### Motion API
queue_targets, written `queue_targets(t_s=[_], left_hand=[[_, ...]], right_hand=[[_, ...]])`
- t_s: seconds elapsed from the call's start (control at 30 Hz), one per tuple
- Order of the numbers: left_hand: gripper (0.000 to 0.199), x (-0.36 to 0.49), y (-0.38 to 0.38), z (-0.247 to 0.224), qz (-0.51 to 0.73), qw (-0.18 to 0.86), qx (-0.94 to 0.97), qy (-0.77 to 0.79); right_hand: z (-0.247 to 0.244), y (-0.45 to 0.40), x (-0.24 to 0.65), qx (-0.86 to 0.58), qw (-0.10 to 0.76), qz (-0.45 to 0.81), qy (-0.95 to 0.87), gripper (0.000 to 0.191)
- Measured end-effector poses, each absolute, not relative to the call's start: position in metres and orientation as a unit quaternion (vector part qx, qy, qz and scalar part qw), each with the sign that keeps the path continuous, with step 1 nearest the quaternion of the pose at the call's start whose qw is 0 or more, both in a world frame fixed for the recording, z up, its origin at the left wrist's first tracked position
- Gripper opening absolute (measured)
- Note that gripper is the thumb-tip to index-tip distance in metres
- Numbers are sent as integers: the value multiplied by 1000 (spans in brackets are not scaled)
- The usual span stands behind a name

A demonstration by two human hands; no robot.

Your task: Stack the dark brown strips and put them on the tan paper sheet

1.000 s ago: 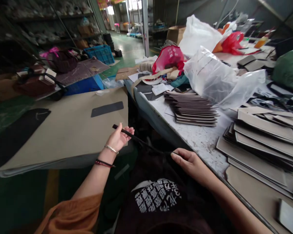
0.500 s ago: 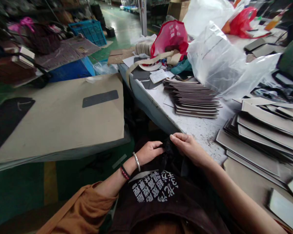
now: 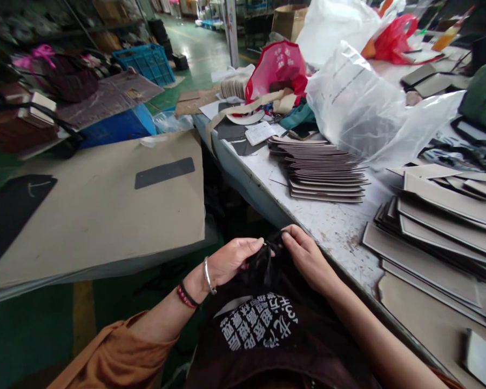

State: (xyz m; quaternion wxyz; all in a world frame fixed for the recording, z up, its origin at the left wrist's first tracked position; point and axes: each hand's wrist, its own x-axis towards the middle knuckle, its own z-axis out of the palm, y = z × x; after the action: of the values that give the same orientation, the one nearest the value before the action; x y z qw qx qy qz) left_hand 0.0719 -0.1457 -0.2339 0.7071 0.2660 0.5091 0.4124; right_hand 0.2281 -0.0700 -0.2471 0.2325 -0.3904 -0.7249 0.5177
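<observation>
Over my lap I hold a bunch of thin, soft black strips point(image 3: 264, 266), gathered and looped; what they belong to cannot be made out. My left hand point(image 3: 229, 263) pinches the bunch from the left, thumb on top. On the other side my right hand point(image 3: 305, 253) grips its upper right end between thumb and fingers. A dark apron point(image 3: 316, 337) with white printed characters covers my front, just below the strips. A silver bangle point(image 3: 209, 276) and a red and black bracelet point(image 3: 187, 296) are on my left wrist.
On the white table point(image 3: 344, 227) to the right, a fanned stack of thin panels point(image 3: 326, 173) and larger grey panels point(image 3: 441, 237) lie near a clear plastic bag point(image 3: 356, 108). A cardboard-covered table point(image 3: 105, 216) stands left, bearing dark flat pieces point(image 3: 164, 173).
My left hand has turned, its thumb now raised over the bunch, and its wrist has moved left. The black strips show more openly between my hands. My right hand stays nearly in place.
</observation>
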Motion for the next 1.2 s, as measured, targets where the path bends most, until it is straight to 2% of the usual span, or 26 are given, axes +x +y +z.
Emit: queue_targets(t_s=[0.07,0.13,0.27,0.43,0.73,0.87,0.97,1.13,1.2], left_hand=[[46,75,-150,-235,442,698,259,501],[43,78,-154,-235,464,669,266,516],[41,77,-161,-227,490,600,295,559],[32,67,-165,-211,498,557,324,580],[29,54,-157,-174,457,589,360,561],[25,53,-155,-175,427,616,344,566],[31,60,-155,-182,408,624,352,567],[35,70,-156,-190,440,605,339,570],[34,68,-156,-192,463,592,317,579]], right_hand=[[-248,-68,223,-406,261,478,-734,26],[-245,-63,219,-414,260,372,-789,25],[-223,-48,218,-357,156,118,-913,21],[-185,-25,224,-234,112,-21,-966,19],[-155,-5,236,-138,104,-63,-983,21],[-159,0,244,-189,87,-94,-974,11],[-161,3,244,-269,72,-105,-955,7],[-168,9,238,-349,8,8,-937,20],[-171,12,241,-346,8,70,-936,23]])
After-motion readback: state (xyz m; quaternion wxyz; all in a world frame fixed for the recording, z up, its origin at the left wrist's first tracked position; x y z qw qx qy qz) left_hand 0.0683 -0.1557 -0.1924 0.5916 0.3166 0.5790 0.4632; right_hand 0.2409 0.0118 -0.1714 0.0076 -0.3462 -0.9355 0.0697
